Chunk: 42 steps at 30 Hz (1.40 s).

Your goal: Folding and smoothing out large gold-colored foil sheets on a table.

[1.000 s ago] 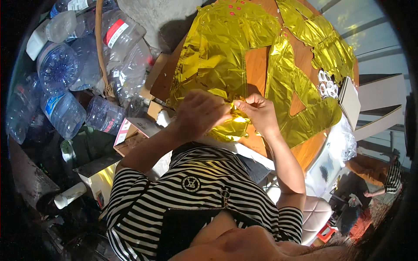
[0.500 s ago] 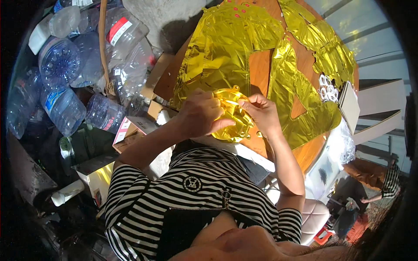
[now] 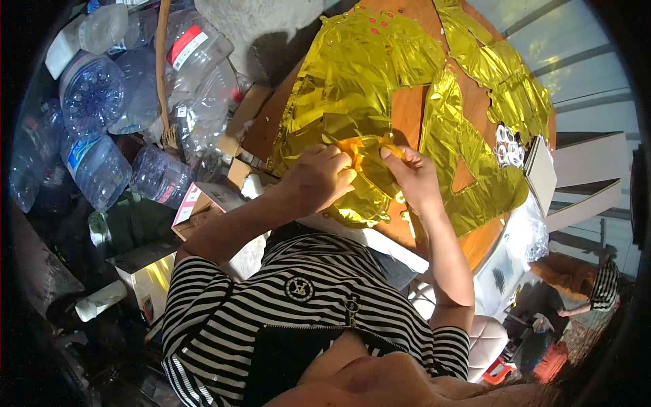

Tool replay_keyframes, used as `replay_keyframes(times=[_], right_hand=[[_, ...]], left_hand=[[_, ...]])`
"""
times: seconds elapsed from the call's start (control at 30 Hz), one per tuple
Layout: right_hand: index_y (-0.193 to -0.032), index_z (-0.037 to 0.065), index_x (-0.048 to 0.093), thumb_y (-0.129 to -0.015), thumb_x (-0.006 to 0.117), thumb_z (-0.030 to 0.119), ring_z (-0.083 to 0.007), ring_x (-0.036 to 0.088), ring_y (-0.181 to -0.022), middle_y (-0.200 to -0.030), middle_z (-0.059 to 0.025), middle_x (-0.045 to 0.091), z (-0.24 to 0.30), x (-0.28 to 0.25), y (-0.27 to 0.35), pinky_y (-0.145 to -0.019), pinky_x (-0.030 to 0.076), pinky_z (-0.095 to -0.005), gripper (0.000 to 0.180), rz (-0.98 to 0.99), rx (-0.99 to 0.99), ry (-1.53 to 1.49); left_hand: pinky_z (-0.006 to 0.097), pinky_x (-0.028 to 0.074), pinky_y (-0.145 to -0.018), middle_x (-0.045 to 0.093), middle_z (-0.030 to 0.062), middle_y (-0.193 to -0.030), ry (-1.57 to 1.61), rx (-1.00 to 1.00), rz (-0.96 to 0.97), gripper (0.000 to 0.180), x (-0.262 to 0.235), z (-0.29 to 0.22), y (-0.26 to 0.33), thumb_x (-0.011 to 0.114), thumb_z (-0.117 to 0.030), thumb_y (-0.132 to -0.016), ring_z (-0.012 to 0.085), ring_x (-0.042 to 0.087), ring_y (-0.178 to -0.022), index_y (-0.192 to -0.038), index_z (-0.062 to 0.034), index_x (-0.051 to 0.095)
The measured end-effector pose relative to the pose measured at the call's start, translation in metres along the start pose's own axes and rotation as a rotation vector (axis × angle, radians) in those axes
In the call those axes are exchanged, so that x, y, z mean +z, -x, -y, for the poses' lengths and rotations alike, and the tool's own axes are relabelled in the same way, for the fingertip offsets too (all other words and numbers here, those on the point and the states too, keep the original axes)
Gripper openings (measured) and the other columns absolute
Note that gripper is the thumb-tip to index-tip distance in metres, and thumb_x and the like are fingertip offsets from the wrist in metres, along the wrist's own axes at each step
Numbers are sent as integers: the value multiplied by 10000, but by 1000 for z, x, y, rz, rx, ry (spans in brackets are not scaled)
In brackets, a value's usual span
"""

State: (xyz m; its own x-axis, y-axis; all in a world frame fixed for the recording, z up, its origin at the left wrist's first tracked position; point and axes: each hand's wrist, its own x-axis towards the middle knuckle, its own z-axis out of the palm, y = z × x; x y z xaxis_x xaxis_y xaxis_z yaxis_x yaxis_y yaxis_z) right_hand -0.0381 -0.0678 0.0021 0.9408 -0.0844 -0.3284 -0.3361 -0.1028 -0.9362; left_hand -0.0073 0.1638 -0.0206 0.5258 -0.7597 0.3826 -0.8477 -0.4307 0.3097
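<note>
Both hands pinch the edge of a gold foil balloon (image 3: 369, 197), flat and wrinkled, just above the near side of the table. My left hand (image 3: 315, 178) has its fingers curled on the balloon's left part. My right hand (image 3: 415, 178) grips the upper right edge between thumb and fingers. Small loop tabs show along the lower rim of this piece. Beyond the hands, a large flat gold foil sheet (image 3: 359, 81) covers much of the wooden table (image 3: 407, 115). To its right lies another foil piece (image 3: 444, 163) with a triangular hole.
White rings (image 3: 508, 146) sit at the table's right edge beside cardboard flaps (image 3: 576, 176). Large clear plastic bottles (image 3: 98, 169) crowd the left, with a wooden stick (image 3: 161, 68) among them. An open carton (image 3: 203, 207) stands by my left forearm. Another person's sleeve (image 3: 603, 288) shows far right.
The balloon between my hands has opened downward and hangs flatter, with its upper edge drawn out between the fingers. Both hands have shifted only slightly.
</note>
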Motion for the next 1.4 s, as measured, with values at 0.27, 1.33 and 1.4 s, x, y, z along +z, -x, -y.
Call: replay_keyframes(times=[0.27, 1.33, 1.4], right_hand=[[-935, 107, 737, -954, 741, 285, 1, 445, -542, -686, 85, 596, 101, -21, -20, -489, 300, -187, 179, -257, -164, 174], [-1025, 17, 768, -944, 728, 341, -168, 675, -755, -879, -58, 730, 448, -241, -223, -658, 554, -314, 336, -611, -921, 355], [-1149, -46, 702, -919, 690, 141, -294, 693, -950, -1141, -222, 680, 467, -266, -196, -763, 602, -439, 296, -672, -907, 454]], left_hand=[[410, 520, -852, 641, 97, -1072, 106, -1, 69, 308, -6, 4, -3, 788, -278, -809, 286, 612, -998, -1000, -51, 706], [534, 373, -1122, 448, 246, -1492, -33, 159, 150, 836, -2, 145, -111, 829, -456, -745, 428, 431, -1377, -1417, -53, 537], [533, 369, -1128, 442, 246, -1498, -17, 177, 170, 838, -1, 144, -118, 834, -451, -747, 430, 426, -1383, -1420, -52, 534]])
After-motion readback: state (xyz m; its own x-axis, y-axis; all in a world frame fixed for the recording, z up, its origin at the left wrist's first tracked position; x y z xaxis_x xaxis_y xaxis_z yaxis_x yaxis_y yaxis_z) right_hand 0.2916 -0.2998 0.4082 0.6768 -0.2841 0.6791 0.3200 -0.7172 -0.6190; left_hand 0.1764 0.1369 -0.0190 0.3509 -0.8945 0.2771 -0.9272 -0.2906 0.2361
